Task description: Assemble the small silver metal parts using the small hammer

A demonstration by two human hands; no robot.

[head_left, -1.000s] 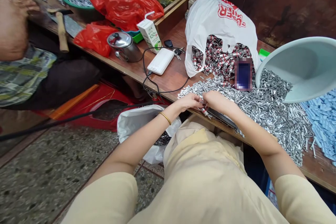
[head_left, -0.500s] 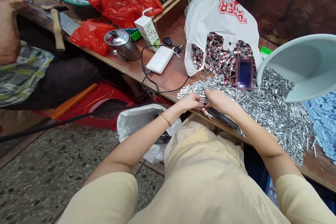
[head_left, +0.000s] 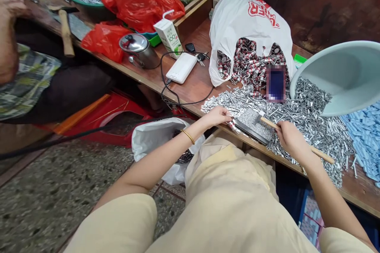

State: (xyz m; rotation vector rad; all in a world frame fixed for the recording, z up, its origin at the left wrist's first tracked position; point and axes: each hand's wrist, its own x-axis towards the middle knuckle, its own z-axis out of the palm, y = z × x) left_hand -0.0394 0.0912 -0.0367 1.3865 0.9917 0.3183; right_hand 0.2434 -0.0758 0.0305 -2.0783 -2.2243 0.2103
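Observation:
My right hand [head_left: 292,138] is wrapped round the wooden handle of a hammer [head_left: 323,155], whose small metal head points left over the metal parts. At the bench edge my left hand [head_left: 218,116] pinches a small red-and-silver metal piece [head_left: 232,125], partly covered by the fingers. That piece is at the left end of a dark metal bar [head_left: 251,131] lying along the edge. Around both hands spreads a pile of small silver metal parts [head_left: 314,138]. Behind it, a white plastic bag [head_left: 249,12] lies open, full of red-and-silver pieces [head_left: 249,59].
A grey-green basin [head_left: 356,75] is tipped on its side at the right, near light blue strips [head_left: 365,138]. A power bank [head_left: 181,68], a drink carton [head_left: 168,35] and a steel cup [head_left: 142,53] stand left. A lined bin [head_left: 142,138] is below. Another person's arm [head_left: 8,39] is far left.
My right hand has moved right and toward me, away from my left hand, and now holds the hammer. My left hand has stayed at the bar's end with the red-and-silver piece.

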